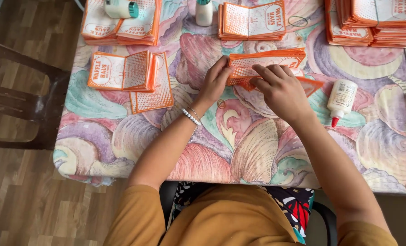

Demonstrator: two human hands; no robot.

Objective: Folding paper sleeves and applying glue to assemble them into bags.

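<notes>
Hands meet over an orange paper sleeve (263,64) lying near the middle of the shell-patterned tablecloth (239,150). The left hand (215,81) pinches the sleeve's left edge, while the right hand (280,89) presses its curled fingers down on the middle, gripping the paper. A white glue bottle (342,100) with a red tip lies just right of the right hand. Another small stack of sleeves (127,73) sits well to the left, and 4 more piles line the table's far edge.

sleeves: mustard short | left wrist: white bead bracelet (191,117)
</notes>
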